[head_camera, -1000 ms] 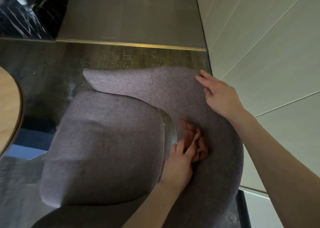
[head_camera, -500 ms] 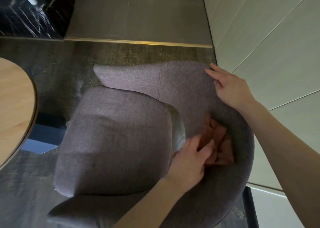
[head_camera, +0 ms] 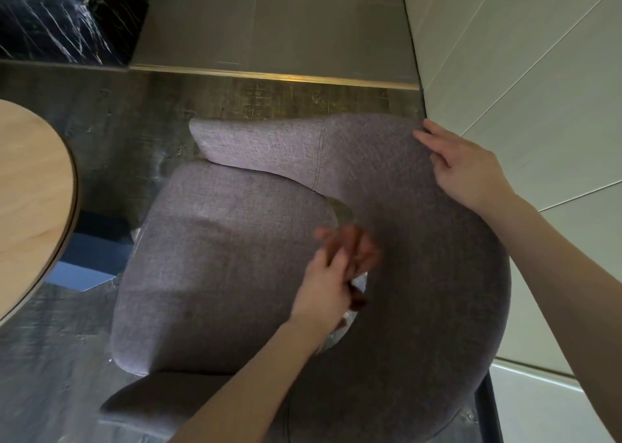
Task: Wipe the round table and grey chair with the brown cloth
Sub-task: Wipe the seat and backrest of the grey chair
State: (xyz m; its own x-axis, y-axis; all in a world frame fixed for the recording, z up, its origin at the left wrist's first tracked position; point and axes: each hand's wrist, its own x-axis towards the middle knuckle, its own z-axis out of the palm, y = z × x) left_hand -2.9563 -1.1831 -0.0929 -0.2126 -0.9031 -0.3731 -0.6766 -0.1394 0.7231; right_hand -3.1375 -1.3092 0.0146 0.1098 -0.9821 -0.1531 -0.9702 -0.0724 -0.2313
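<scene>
The grey chair (head_camera: 229, 257) fills the middle of the view, its curved backrest wrapping from the far side round to the right. My left hand (head_camera: 324, 284) grips the brown cloth (head_camera: 358, 247) and presses it where the seat cushion meets the inner face of the backrest; the cloth is blurred and partly hidden by my fingers. My right hand (head_camera: 464, 166) lies flat, fingers spread, on the backrest's top edge at the far right. The round wooden table (head_camera: 30, 200) shows only as a curved edge at the left.
A pale panelled wall (head_camera: 538, 89) stands close behind the chair on the right. Dark wood-look floor (head_camera: 117, 122) lies between table and chair, with a brass strip and grey tile beyond. A black marble slab (head_camera: 60, 15) sits top left.
My left hand has swept the cloth leftward off the inner backrest to the seat's back edge. My right hand keeps its place on the backrest top.
</scene>
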